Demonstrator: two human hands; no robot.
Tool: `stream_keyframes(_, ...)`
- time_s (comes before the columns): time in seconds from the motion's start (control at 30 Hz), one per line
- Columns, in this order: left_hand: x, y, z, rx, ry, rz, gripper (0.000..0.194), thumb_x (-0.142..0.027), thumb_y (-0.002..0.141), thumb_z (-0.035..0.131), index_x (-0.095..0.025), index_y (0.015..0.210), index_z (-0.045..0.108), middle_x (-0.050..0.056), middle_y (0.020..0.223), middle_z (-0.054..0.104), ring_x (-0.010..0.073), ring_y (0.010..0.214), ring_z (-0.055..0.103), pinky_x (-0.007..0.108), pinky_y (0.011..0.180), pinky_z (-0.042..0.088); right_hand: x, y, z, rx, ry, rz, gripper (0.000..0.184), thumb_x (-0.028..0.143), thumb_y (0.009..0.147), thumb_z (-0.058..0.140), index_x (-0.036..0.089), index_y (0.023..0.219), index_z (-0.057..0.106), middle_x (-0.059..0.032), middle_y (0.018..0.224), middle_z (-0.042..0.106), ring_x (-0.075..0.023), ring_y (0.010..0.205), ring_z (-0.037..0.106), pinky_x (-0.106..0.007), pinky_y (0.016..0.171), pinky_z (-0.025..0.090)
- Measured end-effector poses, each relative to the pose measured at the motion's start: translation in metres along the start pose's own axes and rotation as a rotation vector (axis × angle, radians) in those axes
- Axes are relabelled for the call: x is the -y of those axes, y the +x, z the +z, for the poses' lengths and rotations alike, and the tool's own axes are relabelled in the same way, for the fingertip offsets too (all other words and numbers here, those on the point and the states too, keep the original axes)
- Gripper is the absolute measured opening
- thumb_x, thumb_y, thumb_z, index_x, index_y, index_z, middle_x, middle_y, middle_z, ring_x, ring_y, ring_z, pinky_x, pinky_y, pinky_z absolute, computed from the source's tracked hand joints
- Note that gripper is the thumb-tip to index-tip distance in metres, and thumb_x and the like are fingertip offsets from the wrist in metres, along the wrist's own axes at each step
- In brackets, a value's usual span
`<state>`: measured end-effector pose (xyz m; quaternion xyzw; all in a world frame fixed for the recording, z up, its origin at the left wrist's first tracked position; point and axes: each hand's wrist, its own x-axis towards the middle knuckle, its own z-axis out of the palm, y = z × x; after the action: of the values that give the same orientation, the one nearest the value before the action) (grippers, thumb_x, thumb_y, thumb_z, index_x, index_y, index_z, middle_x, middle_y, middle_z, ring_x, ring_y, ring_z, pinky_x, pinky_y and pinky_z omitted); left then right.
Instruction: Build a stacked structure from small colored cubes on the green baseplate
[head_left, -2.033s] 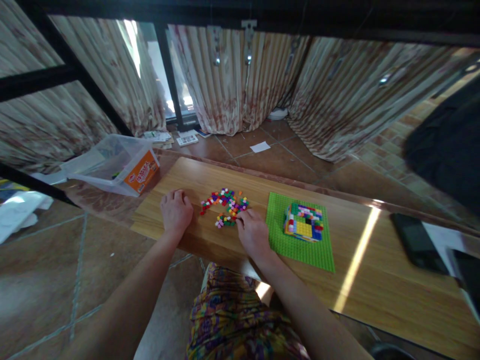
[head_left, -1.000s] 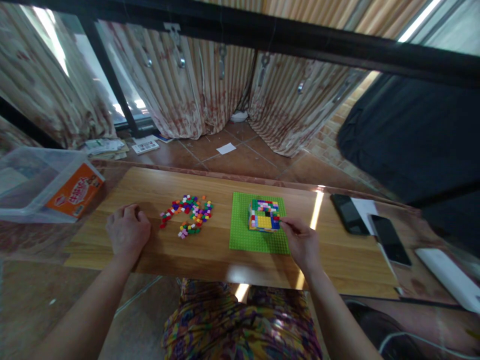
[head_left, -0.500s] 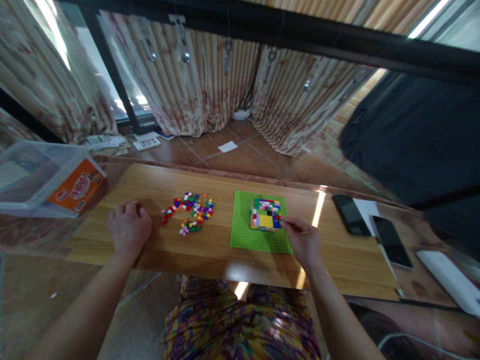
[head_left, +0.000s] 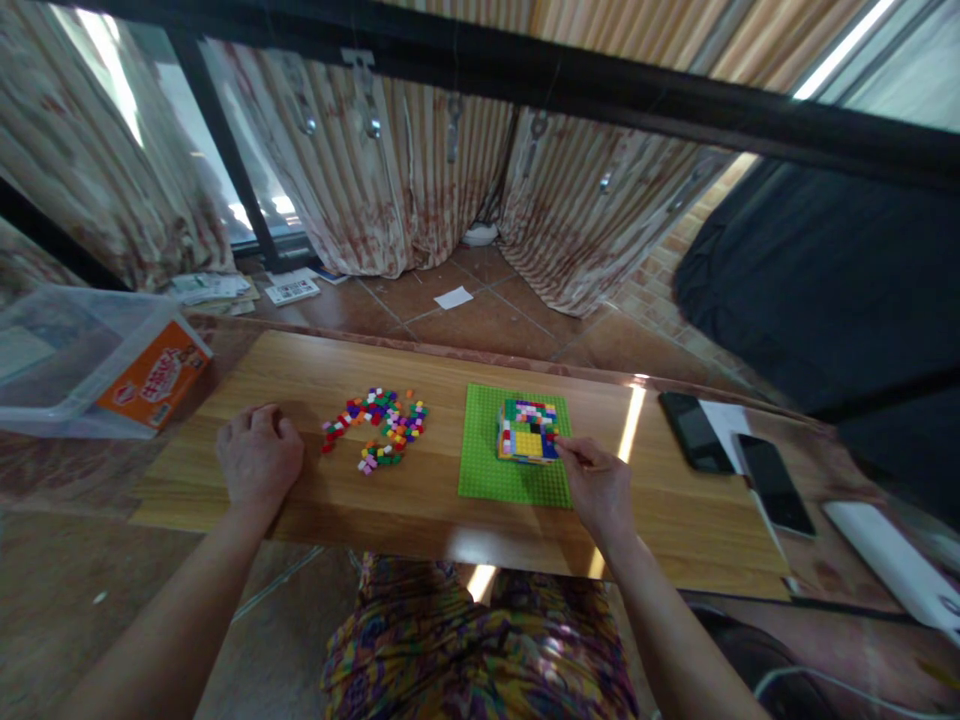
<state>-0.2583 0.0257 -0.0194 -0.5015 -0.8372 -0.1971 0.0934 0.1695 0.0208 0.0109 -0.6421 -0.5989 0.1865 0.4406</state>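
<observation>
My right hand [head_left: 601, 488] is at the right side of a square, multicoloured toy brick build [head_left: 528, 440]. Thumb and forefinger are pinched on a small toy brick, mostly hidden by the fingertips, against the build's right edge. Beneath the build lies a green studded baseplate [head_left: 480, 470]. The build has low walls with a yellow patch in front and a dark gap near the middle. My left hand [head_left: 260, 455] rests on the wooden board at the left, fingers curled in. Between it and the baseplate are loose small bricks [head_left: 382, 405] in a curved heap.
A clear plastic bin [head_left: 82, 350] with an orange label stands at the far left. Two dark phones [head_left: 697, 432] and some white paper [head_left: 726, 425] lie to the right, near a white oblong object [head_left: 889, 560]. Curtains [head_left: 405, 180] hang behind the wooden board [head_left: 420, 510].
My right hand has gone from the loose bricks to the build's right edge and stays pinched there. My left hand stays resting on the board. The view has swung right.
</observation>
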Motion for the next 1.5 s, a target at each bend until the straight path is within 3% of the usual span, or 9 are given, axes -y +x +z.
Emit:
stream_keyframes(0.2, 0.001, 0.001, 0.001, -0.022, -0.037, -0.009, 0.043, -0.03, 0.089, 0.039, -0.009, 0.114, 0.067, 0.022, 0.119, 0.067, 0.0336, 0.115, 0.059, 0.051, 0.105, 0.043, -0.005, -0.009, 0.001, -0.004, 0.076, -0.064, 0.026, 0.042, 0.089, 0.062, 0.023, 0.096, 0.079, -0.0073, 0.095, 0.078, -0.0216, 0.086, 0.071, -0.035, 0.075, 0.057)
stream_keyframes(0.57, -0.002, 0.0, -0.002, -0.003, -0.034, -0.009, 0.045, -0.029, 0.09, 0.038, -0.007, 0.117, 0.066, 0.024, 0.123, 0.065, 0.0342, 0.119, 0.057, 0.05, 0.107, 0.041, -0.016, -0.005, 0.005, -0.097, 0.281, 0.157, 0.027, 0.043, 0.079, 0.073, 0.021, 0.091, 0.08, -0.0077, 0.093, 0.08, -0.0239, 0.086, 0.073, -0.042, 0.084, 0.058)
stream_keyframes(0.83, 0.002, 0.0, 0.002, -0.017, -0.041, -0.011, 0.044, -0.029, 0.089, 0.041, -0.007, 0.118, 0.066, 0.022, 0.125, 0.065, 0.034, 0.119, 0.057, 0.05, 0.106, 0.042, -0.016, 0.0, 0.008, -0.101, 0.361, 0.255, 0.027, 0.043, 0.068, 0.079, 0.02, 0.082, 0.079, -0.0072, 0.081, 0.079, -0.0225, 0.075, 0.072, -0.04, 0.075, 0.06)
stream_keyframes(1.23, 0.0, 0.0, 0.001, -0.01, 0.013, 0.003, 0.047, -0.029, 0.091, 0.038, -0.004, 0.12, 0.067, 0.024, 0.124, 0.066, 0.0357, 0.118, 0.059, 0.052, 0.104, 0.044, -0.01, 0.006, 0.006, -0.108, 0.421, 0.274, 0.022, 0.039, 0.061, 0.083, 0.022, 0.072, 0.078, -0.0045, 0.073, 0.077, -0.0198, 0.07, 0.069, -0.035, 0.069, 0.057)
stream_keyframes(1.5, 0.001, 0.0, 0.003, -0.019, 0.012, 0.01, 0.047, -0.029, 0.091, 0.039, -0.003, 0.119, 0.067, 0.024, 0.122, 0.066, 0.0348, 0.118, 0.059, 0.051, 0.105, 0.044, -0.004, 0.015, 0.001, -0.033, 0.521, 0.435, 0.027, 0.037, 0.05, 0.088, 0.02, 0.067, 0.076, -0.0021, 0.064, 0.072, -0.0132, 0.056, 0.06, -0.025, 0.051, 0.047)
